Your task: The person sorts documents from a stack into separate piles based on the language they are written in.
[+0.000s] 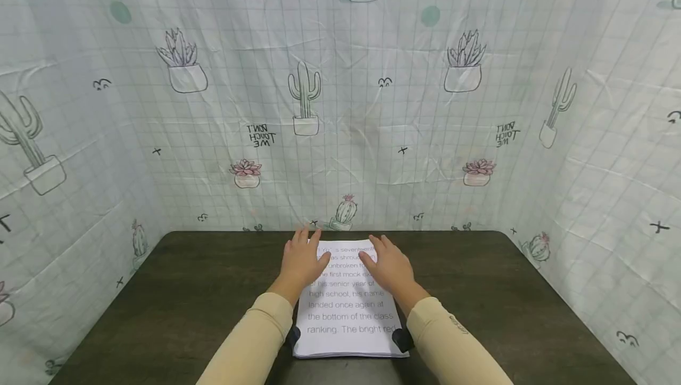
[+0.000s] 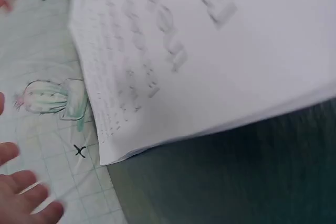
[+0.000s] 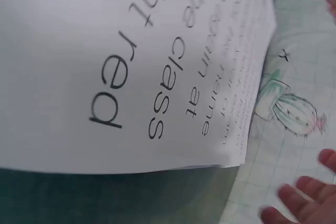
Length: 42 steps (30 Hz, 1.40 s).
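Note:
A stack of white paper (image 1: 346,314) with large printed English text lies upright to the viewer on the dark table. My left hand (image 1: 302,259) is by its upper left edge, fingers spread and pointing away from me. Opposite, my right hand (image 1: 391,265) is by the upper right edge with its fingers extended. Both thumbs point inward over the page, and whether either hand touches the paper cannot be told. In the left wrist view the stack (image 2: 252,66) shows several sheets along its edge. Fingertips (image 3: 296,203) of the right hand appear at the corner of the right wrist view.
The dark wooden tabletop (image 1: 202,296) extends on both sides of the paper. A pale curtain (image 1: 340,107) printed with cacti and a grid surrounds its back and sides. Small black objects (image 1: 402,340) show beside both lower corners of the stack, near the cream sleeves (image 1: 250,337).

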Available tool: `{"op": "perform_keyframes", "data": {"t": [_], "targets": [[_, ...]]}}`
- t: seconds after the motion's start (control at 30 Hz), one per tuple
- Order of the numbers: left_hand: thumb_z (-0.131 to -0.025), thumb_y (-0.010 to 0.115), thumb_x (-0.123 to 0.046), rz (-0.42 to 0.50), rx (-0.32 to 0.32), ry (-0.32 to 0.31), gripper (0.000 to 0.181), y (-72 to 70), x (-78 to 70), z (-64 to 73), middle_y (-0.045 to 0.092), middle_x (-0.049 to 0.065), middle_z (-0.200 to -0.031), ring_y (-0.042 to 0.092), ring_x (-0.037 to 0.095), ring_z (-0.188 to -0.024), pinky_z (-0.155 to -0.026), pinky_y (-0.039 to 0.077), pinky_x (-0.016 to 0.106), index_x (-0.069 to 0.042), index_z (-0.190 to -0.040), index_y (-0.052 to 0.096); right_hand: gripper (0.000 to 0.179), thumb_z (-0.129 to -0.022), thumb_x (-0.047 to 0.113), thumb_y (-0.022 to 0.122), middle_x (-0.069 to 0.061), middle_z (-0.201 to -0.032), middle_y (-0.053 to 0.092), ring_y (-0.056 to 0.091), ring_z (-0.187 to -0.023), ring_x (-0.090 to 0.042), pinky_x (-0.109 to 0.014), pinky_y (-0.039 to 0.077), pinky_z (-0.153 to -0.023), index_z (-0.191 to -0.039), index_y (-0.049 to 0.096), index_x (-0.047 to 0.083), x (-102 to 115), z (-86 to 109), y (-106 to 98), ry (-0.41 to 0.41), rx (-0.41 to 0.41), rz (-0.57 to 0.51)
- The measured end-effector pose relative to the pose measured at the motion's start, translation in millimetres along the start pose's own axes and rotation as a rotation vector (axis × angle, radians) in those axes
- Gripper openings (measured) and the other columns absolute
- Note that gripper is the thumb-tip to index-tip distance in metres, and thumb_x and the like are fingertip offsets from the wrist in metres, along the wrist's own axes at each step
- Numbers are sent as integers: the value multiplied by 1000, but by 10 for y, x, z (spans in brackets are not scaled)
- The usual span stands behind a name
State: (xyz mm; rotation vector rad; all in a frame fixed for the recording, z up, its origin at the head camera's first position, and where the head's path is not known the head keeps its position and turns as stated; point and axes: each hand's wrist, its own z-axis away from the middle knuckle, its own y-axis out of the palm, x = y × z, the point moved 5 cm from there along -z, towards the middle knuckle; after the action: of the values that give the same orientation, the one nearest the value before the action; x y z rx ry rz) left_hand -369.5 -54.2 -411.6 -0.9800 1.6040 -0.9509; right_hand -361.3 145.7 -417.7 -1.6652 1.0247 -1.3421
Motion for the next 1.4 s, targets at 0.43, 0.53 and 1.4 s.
{"op": "perform_keyframes", "data": {"t": [0.43, 0.53, 1.4], "targets": [[-95, 56, -28, 686, 176, -390, 54, 183, 551, 317, 57, 26, -128, 63, 32, -98, -77, 57, 40, 9, -134, 49, 50, -100, 36, 49, -21, -107, 64, 63, -87, -27, -38, 56, -70, -123, 57, -7, -593, 270, 82, 311, 159, -388], [-94, 58, -25, 740, 203, -439, 52, 228, 608, 407, 59, 26, -122, 63, 30, -96, -71, 59, 35, 10, -132, 50, 48, -98, 34, 53, -18, -97, 63, 61, -78, -22, -32, 55, -61, -122, 57, -8, -673, 355, 101, 373, 187, -453], [-86, 69, -3, 811, 315, -442, 22, 295, 600, 724, 62, 8, -75, 55, 10, -55, -50, 52, 19, 8, -104, 62, 25, -85, 26, 72, -2, -60, 59, 51, -49, -11, -20, 35, -44, -74, 62, 6, -709, 692, 233, 415, 310, -430]]}}
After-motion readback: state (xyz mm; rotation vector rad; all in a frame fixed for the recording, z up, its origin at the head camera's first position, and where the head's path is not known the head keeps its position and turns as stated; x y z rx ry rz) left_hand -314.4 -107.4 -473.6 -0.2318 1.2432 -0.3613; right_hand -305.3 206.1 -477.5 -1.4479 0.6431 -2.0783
